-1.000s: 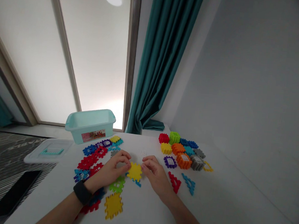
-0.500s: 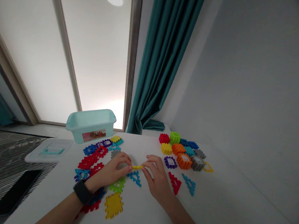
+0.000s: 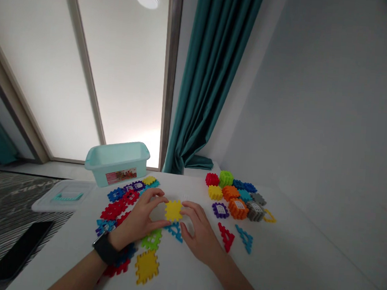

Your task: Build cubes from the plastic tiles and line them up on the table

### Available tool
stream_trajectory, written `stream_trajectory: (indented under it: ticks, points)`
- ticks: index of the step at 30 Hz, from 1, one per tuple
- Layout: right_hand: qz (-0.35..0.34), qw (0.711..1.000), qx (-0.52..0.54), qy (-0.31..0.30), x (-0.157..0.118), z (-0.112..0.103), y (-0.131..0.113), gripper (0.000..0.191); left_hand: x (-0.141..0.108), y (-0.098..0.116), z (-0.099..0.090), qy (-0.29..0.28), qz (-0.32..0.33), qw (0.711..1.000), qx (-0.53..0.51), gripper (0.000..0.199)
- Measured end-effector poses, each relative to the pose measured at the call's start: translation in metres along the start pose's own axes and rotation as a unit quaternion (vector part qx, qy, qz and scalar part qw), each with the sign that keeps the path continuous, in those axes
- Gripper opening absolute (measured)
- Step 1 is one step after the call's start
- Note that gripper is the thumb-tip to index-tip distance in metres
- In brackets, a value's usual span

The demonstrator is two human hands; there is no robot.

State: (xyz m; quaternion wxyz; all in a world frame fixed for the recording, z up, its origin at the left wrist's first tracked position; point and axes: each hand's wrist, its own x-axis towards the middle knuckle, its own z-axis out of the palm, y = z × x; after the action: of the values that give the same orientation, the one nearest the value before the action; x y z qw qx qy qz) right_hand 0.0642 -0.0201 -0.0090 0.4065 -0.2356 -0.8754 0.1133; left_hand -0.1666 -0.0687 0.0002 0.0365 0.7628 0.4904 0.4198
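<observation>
A yellow square tile with notched edges (image 3: 174, 211) faces me in the middle of the table. At its left edge, my left hand (image 3: 145, 215) grips it with thumb and forefinger curved round the corners. My right hand (image 3: 197, 230) has its fingertips on the opposite edge, its thumb lower down. Just below the held tile lies a blue triangular piece (image 3: 175, 231), partly covered. A green tile (image 3: 152, 238) and a larger yellow square tile (image 3: 147, 266) lie nearer to me, beside my left wrist.
Red and blue tiles (image 3: 113, 210) spread along the left. Stacked tiles (image 3: 238, 208) stand at the right, with a red triangle (image 3: 226, 237) and a blue triangle (image 3: 244, 239) before them. A mint bin (image 3: 118, 159) stands behind; a clear lid (image 3: 64, 196) lies at left.
The yellow tile, seen edge-on before, has turned so its flat face shows. Both hands have shifted their fingers around its edges, with the fingers spread wider.
</observation>
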Motion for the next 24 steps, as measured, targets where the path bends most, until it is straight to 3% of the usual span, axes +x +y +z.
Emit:
stream_trajectory:
  ticks: [13, 24]
  points:
    - [-0.019, 0.999, 0.011, 0.028, -0.0011, 0.0018, -0.0031, 0.024, -0.0011, 0.0005, 0.0031, 0.007, 0.042, 0.997, 0.063, 0.047]
    - [0.0, 0.999, 0.011, 0.04, 0.0011, -0.003, -0.001, 0.022, 0.0033, 0.0091, 0.0004, -0.007, 0.022, 0.998, 0.063, 0.047]
